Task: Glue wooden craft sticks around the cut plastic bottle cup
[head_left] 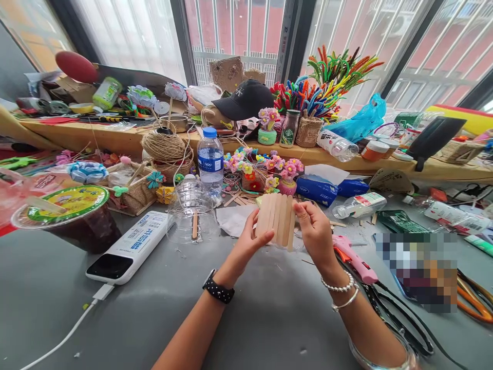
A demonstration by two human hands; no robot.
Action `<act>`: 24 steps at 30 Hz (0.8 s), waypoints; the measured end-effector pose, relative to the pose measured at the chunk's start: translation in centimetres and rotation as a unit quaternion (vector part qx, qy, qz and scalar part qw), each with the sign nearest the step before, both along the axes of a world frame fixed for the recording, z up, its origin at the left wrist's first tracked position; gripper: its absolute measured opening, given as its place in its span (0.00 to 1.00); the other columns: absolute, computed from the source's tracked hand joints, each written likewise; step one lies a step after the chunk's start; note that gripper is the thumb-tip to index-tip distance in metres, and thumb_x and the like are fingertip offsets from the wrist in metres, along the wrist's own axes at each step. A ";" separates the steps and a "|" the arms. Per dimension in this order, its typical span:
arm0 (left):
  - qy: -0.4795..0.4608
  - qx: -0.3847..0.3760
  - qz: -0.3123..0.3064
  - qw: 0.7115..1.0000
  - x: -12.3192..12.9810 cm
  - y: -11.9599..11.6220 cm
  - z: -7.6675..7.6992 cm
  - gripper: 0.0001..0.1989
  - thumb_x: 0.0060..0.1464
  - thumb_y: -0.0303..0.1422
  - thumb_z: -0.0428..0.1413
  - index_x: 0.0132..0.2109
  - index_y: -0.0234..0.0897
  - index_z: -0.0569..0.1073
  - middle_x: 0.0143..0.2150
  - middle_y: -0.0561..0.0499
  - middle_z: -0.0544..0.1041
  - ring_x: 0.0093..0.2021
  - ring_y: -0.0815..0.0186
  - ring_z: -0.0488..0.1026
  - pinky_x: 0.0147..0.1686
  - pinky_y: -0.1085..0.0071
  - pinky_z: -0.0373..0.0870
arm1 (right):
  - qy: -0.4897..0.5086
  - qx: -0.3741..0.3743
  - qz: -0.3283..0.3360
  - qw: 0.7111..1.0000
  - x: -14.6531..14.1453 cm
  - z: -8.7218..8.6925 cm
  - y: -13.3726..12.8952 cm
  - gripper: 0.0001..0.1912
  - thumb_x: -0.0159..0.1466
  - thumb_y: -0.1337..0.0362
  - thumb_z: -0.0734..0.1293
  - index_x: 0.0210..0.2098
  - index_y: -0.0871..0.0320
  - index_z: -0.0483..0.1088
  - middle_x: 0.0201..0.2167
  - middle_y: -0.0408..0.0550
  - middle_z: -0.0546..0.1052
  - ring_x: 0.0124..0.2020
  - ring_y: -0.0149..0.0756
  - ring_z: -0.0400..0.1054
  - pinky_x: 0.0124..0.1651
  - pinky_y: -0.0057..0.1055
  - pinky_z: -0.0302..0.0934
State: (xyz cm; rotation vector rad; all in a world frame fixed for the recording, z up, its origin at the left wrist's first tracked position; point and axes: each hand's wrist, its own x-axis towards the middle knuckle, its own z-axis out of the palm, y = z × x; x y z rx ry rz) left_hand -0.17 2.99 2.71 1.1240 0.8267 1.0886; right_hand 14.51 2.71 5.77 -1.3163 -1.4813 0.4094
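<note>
Both hands hold a small piece covered with upright wooden craft sticks (275,218) set side by side, raised above the grey table. Something clear shows along its lower edge, perhaps plastic. My left hand (250,239) grips it from the left, with the thumb across the lower front. At the right edge, my right hand (314,228) pinches a stick near its top between thumb and fingers. The sticks stand at slightly uneven heights, and the right ones lean a little. Close to my right wrist lies a pink hot glue gun (354,257) with a black cord.
Left of my hands are a cut clear plastic bottle (191,210), a white power bank (129,246) with a cable and a lidded drink cup (73,218). Behind stands a water bottle (210,162). At right are orange-handled scissors (473,298) and an empty plastic bottle (360,205).
</note>
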 end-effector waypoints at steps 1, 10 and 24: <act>-0.007 -0.002 -0.005 1.000 0.2 -0.1 -0.2 0.43 0.37 0.43 0.61 0.59 0.38 0.51 0.62 0.41 0.52 0.59 0.54 0.56 0.54 0.63 0.58 | 0.016 0.003 -0.020 1.000 0.0 0.0 0.0 0.16 0.61 0.53 0.56 0.26 0.58 0.64 0.22 0.41 0.66 0.25 0.29 0.58 0.30 0.27 0.51; -0.013 0.039 0.016 0.999 1.9 -0.9 -1.4 0.60 0.32 0.35 0.66 0.60 0.50 0.29 0.65 0.41 0.34 0.63 0.54 0.45 0.55 0.58 0.55 | 0.062 0.003 -0.095 0.994 -0.3 -0.1 -0.2 0.18 0.60 0.52 0.55 0.26 0.58 0.64 0.22 0.42 0.67 0.25 0.29 0.56 0.31 0.28 0.52; -0.023 0.101 0.060 0.993 1.5 -1.2 -0.2 0.51 0.34 0.37 0.64 0.59 0.44 0.40 0.62 0.41 0.46 0.60 0.55 0.53 0.55 0.61 0.57 | 0.098 0.008 0.003 0.995 -0.4 1.1 -1.0 0.15 0.57 0.52 0.60 0.25 0.58 0.65 0.23 0.42 0.68 0.26 0.28 0.60 0.31 0.27 0.56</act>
